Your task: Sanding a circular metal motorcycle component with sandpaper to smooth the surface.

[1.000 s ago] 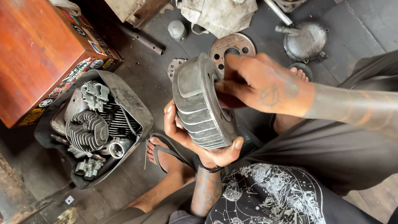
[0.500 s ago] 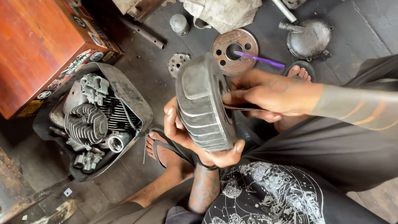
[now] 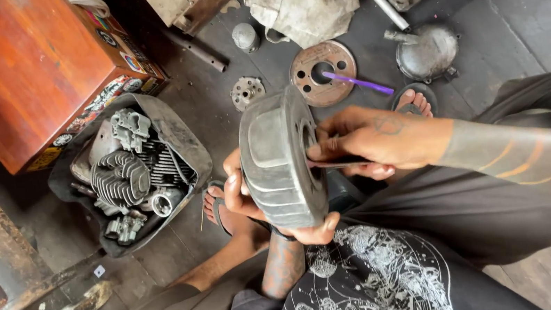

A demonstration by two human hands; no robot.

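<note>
Grey ribbed metal cover (image 3: 278, 158) — held on edge, upright — above lap.

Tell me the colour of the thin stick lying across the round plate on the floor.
Purple; the thin stick shows clearly in the head view, resting on the rusty-brown round plate.

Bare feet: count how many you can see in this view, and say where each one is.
2. One foot lies in a sandal just left of the held metal cover. The other foot shows only its toes, above the right hand. Clothing hides the rest.
</note>
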